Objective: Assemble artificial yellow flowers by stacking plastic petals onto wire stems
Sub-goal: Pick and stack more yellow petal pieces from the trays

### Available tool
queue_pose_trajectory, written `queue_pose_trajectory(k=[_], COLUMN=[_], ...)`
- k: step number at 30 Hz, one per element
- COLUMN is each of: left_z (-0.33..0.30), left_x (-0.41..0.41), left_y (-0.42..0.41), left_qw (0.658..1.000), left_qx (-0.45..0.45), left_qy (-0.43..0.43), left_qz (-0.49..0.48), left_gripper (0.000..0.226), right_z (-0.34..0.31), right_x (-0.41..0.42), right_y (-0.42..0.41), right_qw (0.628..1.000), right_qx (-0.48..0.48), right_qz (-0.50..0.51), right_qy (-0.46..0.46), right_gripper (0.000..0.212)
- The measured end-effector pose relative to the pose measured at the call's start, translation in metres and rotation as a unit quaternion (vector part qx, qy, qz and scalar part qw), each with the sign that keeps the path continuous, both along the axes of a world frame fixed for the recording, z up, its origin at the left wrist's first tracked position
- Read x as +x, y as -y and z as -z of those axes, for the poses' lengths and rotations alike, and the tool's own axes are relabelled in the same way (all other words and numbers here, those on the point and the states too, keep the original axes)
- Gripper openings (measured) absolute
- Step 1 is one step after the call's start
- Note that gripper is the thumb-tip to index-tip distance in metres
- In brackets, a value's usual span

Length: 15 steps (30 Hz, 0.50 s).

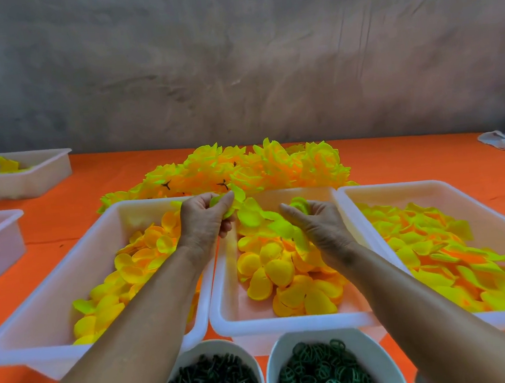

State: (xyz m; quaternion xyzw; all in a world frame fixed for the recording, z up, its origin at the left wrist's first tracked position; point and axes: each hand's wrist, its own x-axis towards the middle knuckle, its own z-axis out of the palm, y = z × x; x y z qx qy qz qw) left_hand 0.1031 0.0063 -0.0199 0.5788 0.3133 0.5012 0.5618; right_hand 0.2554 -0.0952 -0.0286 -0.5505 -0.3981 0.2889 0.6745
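Head view, nearest you: two white bowls sit at the bottom edge, the left bowl (pixel 207 381) full of dark green stem pieces, the right bowl (pixel 333 368) full of green rings; both are cut off by the frame, so you cannot see how full they are.

Beyond them stand three white trays of loose yellow petals side by side: left tray (pixel 55 303), middle tray (pixel 288 320), right tray (pixel 492 193). Your forearms cross the near rims and cover part of the petals in the left and middle trays.

Over the far end of the middle tray, your left hand (pixel 204 220) has its fingers curled, pinching a yellow-green petal cluster (pixel 230 201) between thumb and fingertips. Your right hand (pixel 316 222) has its fingers curled round a small stack of petals (pixel 300 205). The hands are near each other but apart.

You seem to be mid-stack, adding petals to a flower in progress. Next you likely need to bring the right hand's petals onto the left hand's cluster, lining up the centre holes. No stem shows in either hand; whether the left hand holds one, you cannot tell.

Behind the trays lies a heap of finished flowers (pixel 242 167) on the orange table (pixel 396 159). Farther left sit two more trays, the nearer one cut off.
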Motion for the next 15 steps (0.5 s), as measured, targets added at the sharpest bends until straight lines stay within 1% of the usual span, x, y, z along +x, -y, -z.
queue_pose_trajectory(k=[3,5,7,9,11,13,15], left_z=[-0.001,-0.001,-0.003,-0.007,-0.017,-0.027,-0.034], left_x=[0.000,0.001,0.001,0.001,0.001,0.001,0.001], left_y=[-0.001,-0.002,-0.002,0.000,0.003,0.008,0.014], left_qw=[0.999,0.998,0.998,0.998,0.997,0.994,0.990], left_qx=[0.023,0.025,0.018,0.015,0.027,0.043,0.053], left_qy=[-0.011,-0.025,-0.028,-0.036,-0.060,-0.093,-0.128], left_qz=[-0.026,-0.042,-0.050,-0.047,-0.034,-0.020,-0.019], left_gripper=[0.020,0.012,0.004,0.004,0.012,0.017,0.021], right_z=[-0.006,-0.016,-0.026,-0.030,-0.026,-0.021,-0.017], right_x=[-0.004,-0.002,0.002,0.003,0.003,0.001,-0.002], right_y=[0.001,0.002,0.005,0.011,0.018,0.025,0.031], right_qw=[0.998,0.990,0.980,0.970,0.963,0.959,0.951], right_qx=[-0.049,-0.100,-0.141,-0.165,-0.184,-0.198,-0.208], right_qz=[-0.044,-0.078,-0.087,-0.077,-0.066,-0.060,-0.058], right_qy=[0.021,0.061,0.115,0.163,0.187,0.196,0.223], right_gripper=[0.022,0.017,0.006,0.022,0.035,0.042,0.042])
